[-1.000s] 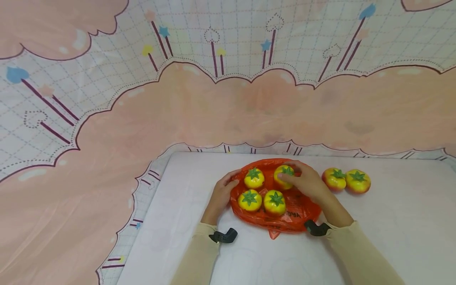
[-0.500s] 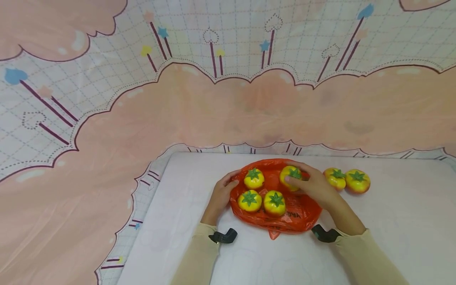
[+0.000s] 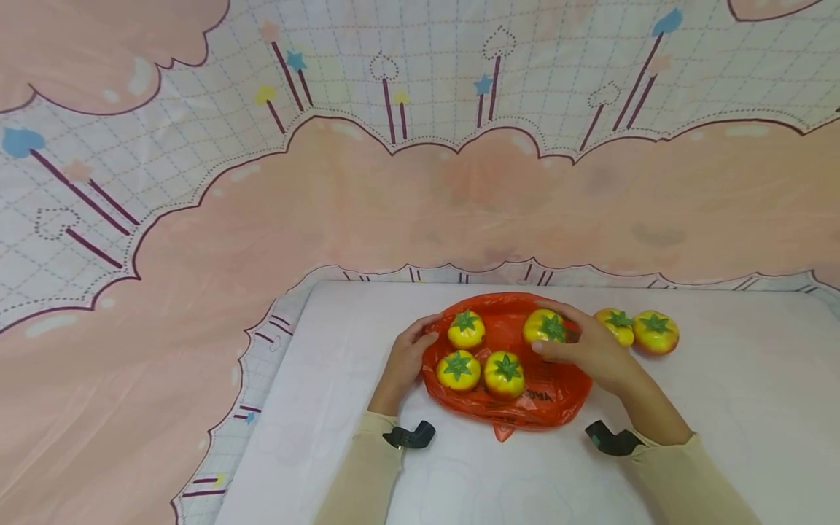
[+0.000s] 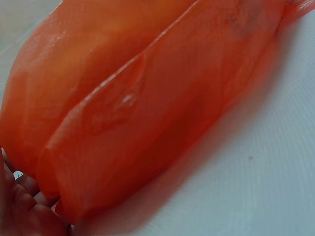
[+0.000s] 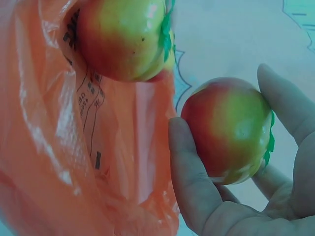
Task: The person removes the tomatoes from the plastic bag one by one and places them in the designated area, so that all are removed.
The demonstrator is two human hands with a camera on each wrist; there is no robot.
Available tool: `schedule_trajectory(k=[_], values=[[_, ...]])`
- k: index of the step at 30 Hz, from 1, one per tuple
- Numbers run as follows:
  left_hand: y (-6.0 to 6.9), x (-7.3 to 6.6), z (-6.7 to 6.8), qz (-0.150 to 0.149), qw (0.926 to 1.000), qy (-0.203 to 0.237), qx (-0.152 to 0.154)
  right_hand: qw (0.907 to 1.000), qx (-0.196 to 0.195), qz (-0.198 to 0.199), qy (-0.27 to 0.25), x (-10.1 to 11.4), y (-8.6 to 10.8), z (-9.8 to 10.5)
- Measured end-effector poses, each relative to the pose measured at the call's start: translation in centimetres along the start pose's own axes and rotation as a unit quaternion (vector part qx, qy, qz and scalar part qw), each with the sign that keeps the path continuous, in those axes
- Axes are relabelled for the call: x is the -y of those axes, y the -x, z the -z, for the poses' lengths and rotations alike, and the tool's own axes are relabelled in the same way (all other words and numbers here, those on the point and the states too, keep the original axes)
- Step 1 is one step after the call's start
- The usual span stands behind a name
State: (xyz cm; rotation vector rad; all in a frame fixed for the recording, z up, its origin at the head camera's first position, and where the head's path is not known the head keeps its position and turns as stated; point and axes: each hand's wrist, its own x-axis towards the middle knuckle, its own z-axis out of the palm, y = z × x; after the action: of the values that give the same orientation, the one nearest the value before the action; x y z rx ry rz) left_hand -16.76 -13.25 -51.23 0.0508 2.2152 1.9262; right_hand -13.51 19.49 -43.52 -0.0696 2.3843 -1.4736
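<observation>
A red plastic bag (image 3: 551, 397) lies spread open on the table, with printed lettering inside. Three yellow-red toy persimmons with green star-shaped leaves, one of them the front-left persimmon (image 3: 458, 370), sit in its left half. My left hand (image 3: 405, 361) holds the bag's left edge; in the left wrist view its curled fingers (image 4: 29, 196) show at the bag's corner. Over the bag's right half, my right hand (image 3: 593, 354) grips another persimmon (image 3: 543, 327) between thumb and fingers. The right wrist view shows this persimmon (image 5: 226, 130) held beside the bag's wall (image 5: 44, 147).
Two more persimmons (image 3: 656, 332) rest side by side on the white table (image 3: 741, 386), right of the bag and behind my right hand. A patterned pink and white cloth (image 3: 420, 204) hangs behind the table and along its left side.
My right hand has moved right with its persimmon, from the bag's back middle toward its right side. The left hand and the three other persimmons in the bag stay where they were.
</observation>
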Motion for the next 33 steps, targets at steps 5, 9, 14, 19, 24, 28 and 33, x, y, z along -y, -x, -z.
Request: schedule_trajectory(k=[5,9,14,19,24,28,33], values=[[0.0,0.0,0.0,-0.004,1.0000,-0.001,0.000,0.9996,0.002,-0.002,-0.030,-0.3,0.3,0.4],[-0.1,0.1,0.0,0.000,1.0000,0.001,0.002,0.9993,-0.007,-0.005,-0.036,-0.4,0.6,0.6],[0.0,0.0,-0.2,0.004,1.0000,0.005,-0.003,0.9996,-0.023,-0.017,-0.003,-0.3,1.0,1.1],[-0.1,-0.1,-0.2,0.002,1.0000,0.008,-0.005,0.9995,-0.026,-0.003,0.015,-0.6,1.4,1.7],[-0.1,-0.1,-0.1,-0.003,1.0000,0.002,-0.002,0.9994,-0.029,0.004,0.018,-1.1,1.7,2.1],[-0.1,-0.2,-0.1,-0.007,1.0000,-0.002,-0.001,0.9993,-0.036,0.005,0.001,-1.4,1.9,2.3],[0.0,-0.1,0.0,-0.005,1.0000,-0.003,0.002,0.9989,-0.046,-0.001,-0.004,-1.8,2.2,2.7]])
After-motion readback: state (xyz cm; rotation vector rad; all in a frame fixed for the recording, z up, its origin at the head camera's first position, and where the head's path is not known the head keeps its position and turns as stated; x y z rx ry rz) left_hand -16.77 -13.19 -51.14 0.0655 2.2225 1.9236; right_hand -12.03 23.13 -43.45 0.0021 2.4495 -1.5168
